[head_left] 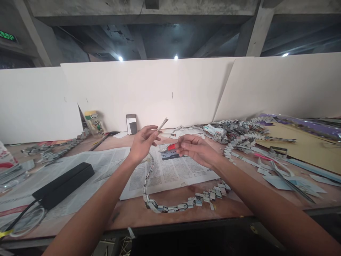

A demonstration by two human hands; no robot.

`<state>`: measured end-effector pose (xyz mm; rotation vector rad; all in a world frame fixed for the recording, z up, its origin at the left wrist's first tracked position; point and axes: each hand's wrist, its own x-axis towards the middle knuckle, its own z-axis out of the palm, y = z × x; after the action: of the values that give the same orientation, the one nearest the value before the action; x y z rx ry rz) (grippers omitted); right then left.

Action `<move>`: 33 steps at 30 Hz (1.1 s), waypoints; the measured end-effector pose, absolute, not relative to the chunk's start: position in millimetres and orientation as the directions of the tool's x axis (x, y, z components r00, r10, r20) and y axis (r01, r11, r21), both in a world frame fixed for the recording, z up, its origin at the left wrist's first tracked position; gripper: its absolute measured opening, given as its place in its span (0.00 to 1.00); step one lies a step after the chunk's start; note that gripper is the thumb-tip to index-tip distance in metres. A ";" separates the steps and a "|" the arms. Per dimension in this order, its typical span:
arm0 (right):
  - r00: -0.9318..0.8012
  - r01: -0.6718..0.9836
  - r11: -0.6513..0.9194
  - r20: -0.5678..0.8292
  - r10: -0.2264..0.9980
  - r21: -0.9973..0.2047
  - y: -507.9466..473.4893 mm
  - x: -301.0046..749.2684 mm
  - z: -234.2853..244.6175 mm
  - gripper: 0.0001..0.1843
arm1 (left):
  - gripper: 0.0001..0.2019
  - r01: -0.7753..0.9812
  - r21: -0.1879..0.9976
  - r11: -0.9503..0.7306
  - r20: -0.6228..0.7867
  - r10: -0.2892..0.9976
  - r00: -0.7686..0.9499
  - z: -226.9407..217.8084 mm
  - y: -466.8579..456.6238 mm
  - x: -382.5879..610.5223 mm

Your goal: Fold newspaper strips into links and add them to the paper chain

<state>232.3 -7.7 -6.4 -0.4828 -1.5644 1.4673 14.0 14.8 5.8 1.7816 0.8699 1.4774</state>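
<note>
My left hand (144,142) pinches a narrow folded paper strip (163,123), which points up and to the right. A small red object with a pale, pointed end (172,146) is held between the fingertips of my right hand (195,150); its exact kind is unclear. Below my left hand a chain of folded paper pieces (145,188) hangs down, then curves right along the table's front. Where its upper end meets my hand is hidden. Under both hands lies a printed newspaper sheet (176,174).
Scissors (287,177) and paper scraps lie at right, before a heap of folded-paper chains (239,131). A phone (131,124) leans against the white board (149,89). A black case-like box (64,185) with a cable rests at left, near a yellow-topped packet (93,122).
</note>
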 end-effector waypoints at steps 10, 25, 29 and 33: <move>-0.438 -0.234 0.319 0.392 0.809 -0.918 -6.7 230.7 -8.0 0.09 | 0.17 0.048 0.826 -0.562 0.544 0.816 0.195 4.4 13.4 17.0; -0.431 0.365 0.878 0.779 0.455 -0.311 -18.2 215.7 -27.1 0.23 | 0.16 0.084 0.857 -0.508 0.471 0.840 0.269 -1.5 -8.7 42.9; -0.399 0.375 0.871 0.792 0.461 -0.318 -16.8 216.4 -27.1 0.18 | 0.16 0.099 0.860 -0.501 0.462 0.846 0.265 3.3 -8.5 41.5; -0.333 0.376 0.875 0.837 0.435 -0.305 -18.1 215.5 -25.5 0.14 | 0.19 0.103 0.857 -0.505 0.460 0.839 0.289 2.7 -8.0 40.3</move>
<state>215.5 -18.1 -25.5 -0.5950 -1.9552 0.0674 40.3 -8.0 2.7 1.8250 0.8485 1.2711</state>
